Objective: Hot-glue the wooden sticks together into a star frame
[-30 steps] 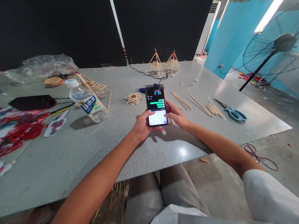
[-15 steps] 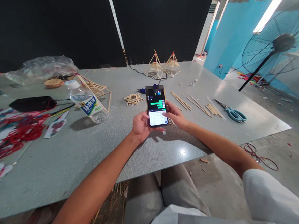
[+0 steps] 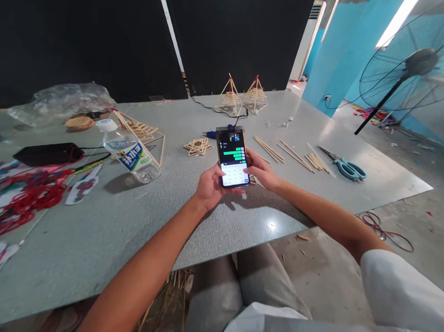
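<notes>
A smartphone (image 3: 233, 158) is held upright above the near part of the grey table, its screen lit with green chat bubbles and a white keyboard. My left hand (image 3: 210, 187) grips its lower left side, the thumb over the keyboard's edge. From the right, my right hand (image 3: 264, 173) holds the other side, its thumb at the keyboard too. Behind the phone lie a blue-handled tool (image 3: 211, 134), partly hidden, and a star-shaped stick frame (image 3: 199, 147). Thin wooden sticks (image 3: 269, 149) lie to the right of my right hand.
A plastic bottle (image 3: 131, 154) and a larger stick frame (image 3: 142, 131) stand left. Two stick pyramids (image 3: 233, 97) stand at the back. Scissors (image 3: 345, 167) lie right, red yarn (image 3: 39, 192) far left. A fan (image 3: 419, 63) stands beyond the table (image 3: 165, 224).
My left thumb has moved slightly right onto the keyboard, and my right thumb has shifted slightly towards the screen's right edge. The phone stays in both hands.
</notes>
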`<state>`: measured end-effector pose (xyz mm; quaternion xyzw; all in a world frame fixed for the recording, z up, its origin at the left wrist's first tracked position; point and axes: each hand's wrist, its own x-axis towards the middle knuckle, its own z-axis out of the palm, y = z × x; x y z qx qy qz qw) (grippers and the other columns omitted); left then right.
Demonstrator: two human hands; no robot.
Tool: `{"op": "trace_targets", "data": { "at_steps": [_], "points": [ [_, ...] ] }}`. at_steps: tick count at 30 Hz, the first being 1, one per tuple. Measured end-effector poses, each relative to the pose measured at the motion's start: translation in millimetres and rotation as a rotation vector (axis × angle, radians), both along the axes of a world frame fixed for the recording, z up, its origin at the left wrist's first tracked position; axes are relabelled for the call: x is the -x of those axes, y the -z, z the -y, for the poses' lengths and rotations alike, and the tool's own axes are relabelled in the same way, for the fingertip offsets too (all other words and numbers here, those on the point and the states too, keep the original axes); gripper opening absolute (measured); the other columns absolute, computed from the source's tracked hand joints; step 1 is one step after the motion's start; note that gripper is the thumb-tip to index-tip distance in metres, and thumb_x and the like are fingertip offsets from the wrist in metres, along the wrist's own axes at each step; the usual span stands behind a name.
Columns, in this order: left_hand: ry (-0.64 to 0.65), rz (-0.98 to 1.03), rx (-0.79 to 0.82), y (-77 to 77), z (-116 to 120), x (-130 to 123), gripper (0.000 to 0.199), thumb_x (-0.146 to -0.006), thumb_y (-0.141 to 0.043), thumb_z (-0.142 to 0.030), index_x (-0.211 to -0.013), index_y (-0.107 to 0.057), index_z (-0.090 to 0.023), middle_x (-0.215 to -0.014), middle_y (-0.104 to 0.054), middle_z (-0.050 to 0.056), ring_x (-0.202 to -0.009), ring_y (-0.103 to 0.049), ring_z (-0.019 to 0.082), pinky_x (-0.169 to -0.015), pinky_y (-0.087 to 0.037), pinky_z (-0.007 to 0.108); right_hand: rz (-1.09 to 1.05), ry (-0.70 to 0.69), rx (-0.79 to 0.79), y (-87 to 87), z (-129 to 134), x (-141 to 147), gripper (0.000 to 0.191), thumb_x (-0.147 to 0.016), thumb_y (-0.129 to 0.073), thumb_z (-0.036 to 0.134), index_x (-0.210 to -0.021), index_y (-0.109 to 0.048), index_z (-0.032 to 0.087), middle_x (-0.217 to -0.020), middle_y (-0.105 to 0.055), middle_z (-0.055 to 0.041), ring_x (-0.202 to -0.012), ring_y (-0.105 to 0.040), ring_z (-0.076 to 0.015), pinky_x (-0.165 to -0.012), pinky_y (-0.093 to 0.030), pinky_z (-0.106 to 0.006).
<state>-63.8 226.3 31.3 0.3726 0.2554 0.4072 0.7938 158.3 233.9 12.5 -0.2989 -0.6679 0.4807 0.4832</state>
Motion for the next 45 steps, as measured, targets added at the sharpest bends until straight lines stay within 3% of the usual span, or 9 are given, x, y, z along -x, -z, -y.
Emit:
{"op": "trace_targets", "data": {
  "at_steps": [5,9,15,24,32,35,39,45],
  "points": [
    [-0.028,-0.028,-0.041,-2.2,4,0,0.082,-0.075,-0.068,-0.016,-0.157,-0.066,-0.02,-0.119,-0.087,0.011,-0.098,-0.084,0.034,-0.082,-0.077,0.051,-0.001,0.006,0.0,-1.9,0,0,0.072,-0.086,-0.074,0.036,-0.156,-0.058,0.029,-0.153,-0.079,-0.012,-0.147,-0.072,-0.0379,-0.126,-0.061,-0.065],
    [-0.018,-0.037,-0.024,-3.3,3,0,0.079,-0.072,-0.067,-0.02,-0.15,-0.069,-0.018,-0.122,-0.087,0.015,-0.105,-0.085,0.04,-0.078,-0.077,0.055,-0.021,0.011,0.024,-3.4,1,0,0.075,-0.082,-0.078,0.035,-0.154,-0.057,0.029,-0.149,-0.081,-0.0113,-0.143,-0.074,-0.0377,-0.127,-0.061,-0.065],
    [-0.027,-0.032,0.025,-1.7,0,0,0.074,-0.073,-0.066,-0.023,-0.146,-0.071,-0.015,-0.119,-0.087,0.017,-0.113,-0.085,0.042,-0.087,-0.078,0.06,0.015,0.009,0.014,-4.2,3,-1,0.074,-0.083,-0.074,0.033,-0.155,-0.059,0.028,-0.149,-0.08,-0.0123,-0.142,-0.073,-0.0379,-0.12,-0.064,-0.062],
    [-0.009,-0.054,0.056,1.5,-5,-5,0.062,-0.09,-0.061,-0.036,-0.144,-0.073,-0.008,-0.124,-0.087,0.024,-0.105,-0.086,0.041,-0.063,-0.075,0.047,0.0,0.01,0.036,-2.1,2,-1,0.073,-0.082,-0.073,0.033,-0.154,-0.06,0.027,-0.142,-0.082,-0.0106,-0.131,-0.076,-0.0349,-0.107,-0.067,-0.053],
    [-0.014,-0.02,0.032,-1.1,-1,-1,0.067,-0.074,-0.064,-0.026,-0.14,-0.072,-0.015,-0.122,-0.087,0.018,-0.116,-0.086,0.043,-0.084,-0.079,0.057,-0.004,0.012,0.025,1.0,-1,-2,0.073,-0.081,-0.073,0.033,-0.153,-0.061,0.028,-0.14,-0.082,-0.0097,-0.131,-0.076,-0.0347,-0.107,-0.067,-0.053],
    [-0.023,-0.045,0.001,-0.8,1,-1,0.068,-0.069,-0.066,-0.022,-0.137,-0.072,-0.016,-0.124,-0.087,0.017,-0.112,-0.086,0.042,-0.08,-0.079,0.055,0.001,0.014,0.02,3.0,-3,-3,0.071,-0.082,-0.074,0.034,-0.152,-0.06,0.029,-0.136,-0.082,-0.0088,-0.128,-0.076,-0.034,-0.108,-0.067,-0.054],
    [-0.041,-0.065,-0.028,-2.7,4,-3,0.08,-0.068,-0.069,-0.02,-0.148,-0.067,-0.017,-0.126,-0.086,0.017,-0.108,-0.086,0.041,-0.068,-0.077,0.048,-0.007,0.004,0.028,2.7,-3,-2,0.072,-0.081,-0.076,0.033,-0.151,-0.061,0.029,-0.134,-0.082,-0.0082,-0.124,-0.076,-0.033,-0.108,-0.068,-0.054],
    [-0.062,-0.098,-0.055,-5.7,7,-3,0.086,-0.066,-0.072,-0.015,-0.152,-0.064,-0.019,-0.124,-0.085,0.014,-0.103,-0.085,0.038,-0.063,-0.076,0.044,-0.027,-0.012,0.044,0.0,0,-1,0.072,-0.083,-0.081,0.036,-0.151,-0.059,0.029,-0.141,-0.082,-0.0102,-0.134,-0.076,-0.0363,-0.117,-0.066,-0.059]
  ]
}}
